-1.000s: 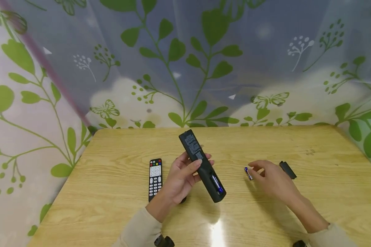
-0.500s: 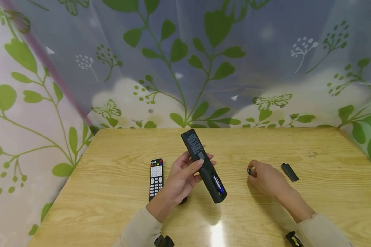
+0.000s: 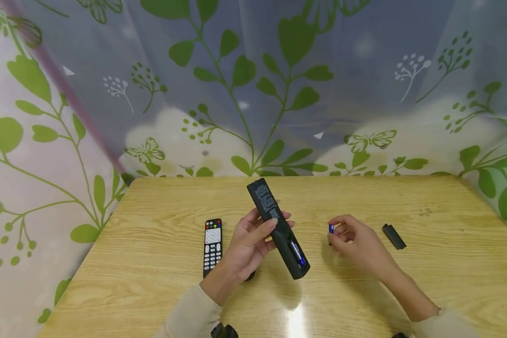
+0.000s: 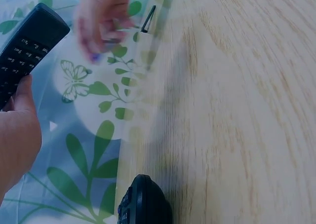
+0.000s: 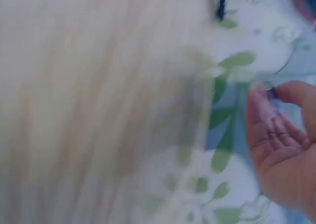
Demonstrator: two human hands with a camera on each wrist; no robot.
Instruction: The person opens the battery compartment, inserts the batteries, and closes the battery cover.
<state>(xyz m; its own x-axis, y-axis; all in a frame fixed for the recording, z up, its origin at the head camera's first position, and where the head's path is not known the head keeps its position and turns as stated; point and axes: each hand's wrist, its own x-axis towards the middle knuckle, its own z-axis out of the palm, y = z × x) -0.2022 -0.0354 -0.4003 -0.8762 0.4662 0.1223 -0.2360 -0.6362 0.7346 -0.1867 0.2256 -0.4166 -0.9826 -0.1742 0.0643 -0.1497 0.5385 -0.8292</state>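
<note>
My left hand (image 3: pixel 251 244) grips a black remote control (image 3: pixel 267 202), back side up and tilted, with its battery compartment uncovered. One battery (image 3: pixel 297 253) with a blue end lies inside that compartment. In the left wrist view the remote's button side (image 4: pixel 24 51) shows. To the right, my right hand (image 3: pixel 363 241) pinches a small blue battery (image 3: pixel 331 228) between thumb and fingers, raised above the table and apart from the remote. The right wrist view is blurred, with the hand (image 5: pixel 286 150) at its right edge.
A second black remote (image 3: pixel 212 244) with white buttons lies face up on the wooden table (image 3: pixel 152 281), partly behind the left forearm. The black battery cover (image 3: pixel 394 236) lies right of the right hand. Patterned cloth (image 3: pixel 253 84) hangs behind the table.
My right hand has picked the battery up from the tabletop and moved it slightly left. The left hand and its remote have stayed nearly still.
</note>
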